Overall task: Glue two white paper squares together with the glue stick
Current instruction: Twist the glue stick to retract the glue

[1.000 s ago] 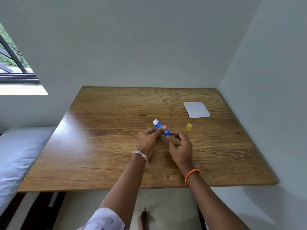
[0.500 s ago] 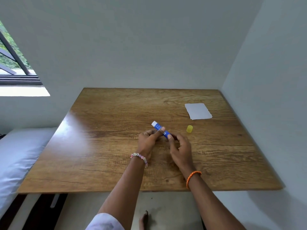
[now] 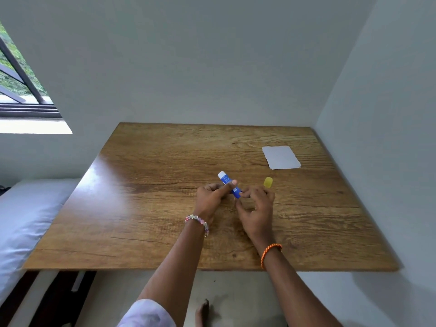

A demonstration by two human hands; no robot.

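Note:
A blue glue stick (image 3: 227,181) with a white end is tilted above the middle of the wooden table (image 3: 146,208). My left hand (image 3: 212,199) grips its body, thumb on top. My right hand (image 3: 256,206) pinches the stick's lower blue end with its fingertips. The yellow cap (image 3: 268,181) lies on the table just beyond my right hand. White paper squares (image 3: 280,157) lie stacked flat at the far right of the table; I cannot tell how many there are.
Walls close the table in at the back and on the right (image 3: 377,138). A bed with a pale sheet (image 3: 26,220) lies to the left, below a window (image 3: 21,90). A bare foot (image 3: 203,312) shows on the floor under the table's near edge.
Both hands have stayed on the glue stick with only small finger shifts at its lower end. The cap and the paper have not moved.

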